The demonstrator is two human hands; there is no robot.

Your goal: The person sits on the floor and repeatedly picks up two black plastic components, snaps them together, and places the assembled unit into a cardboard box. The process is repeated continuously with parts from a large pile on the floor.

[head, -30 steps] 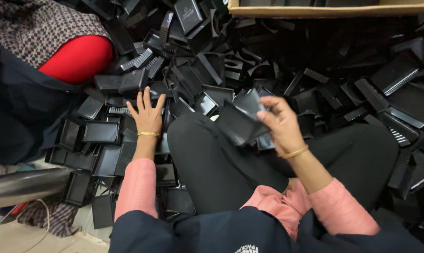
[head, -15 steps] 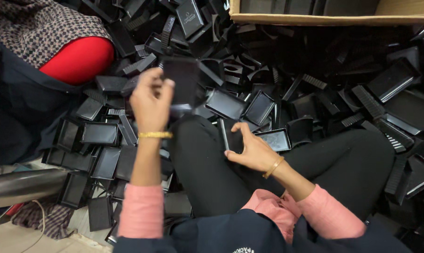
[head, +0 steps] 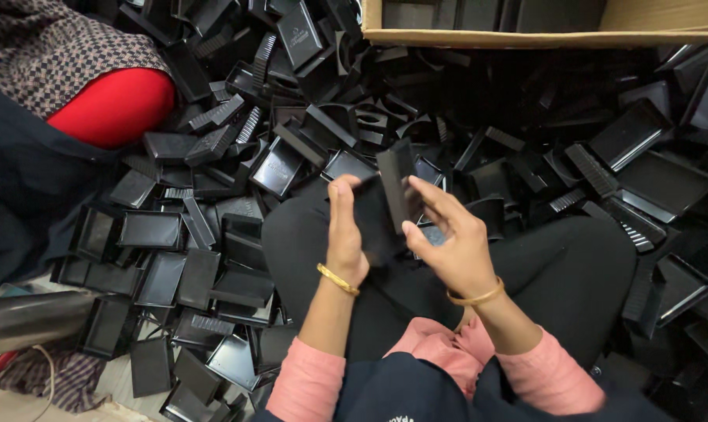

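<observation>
A: What are the hands doing?

B: Both meet near the middle of the frame, above the lap in black trousers. The left hand is closed along the left edge of a black plastic part, thumb up. The right hand grips a second black piece, held upright and touching the first, fingers curled round its right side.

A: And around them?

B: A heap of black trays covers the floor from lower left to far right. A cardboard box sits at the top edge. At upper left, a red cushion lies under checked cloth.
</observation>
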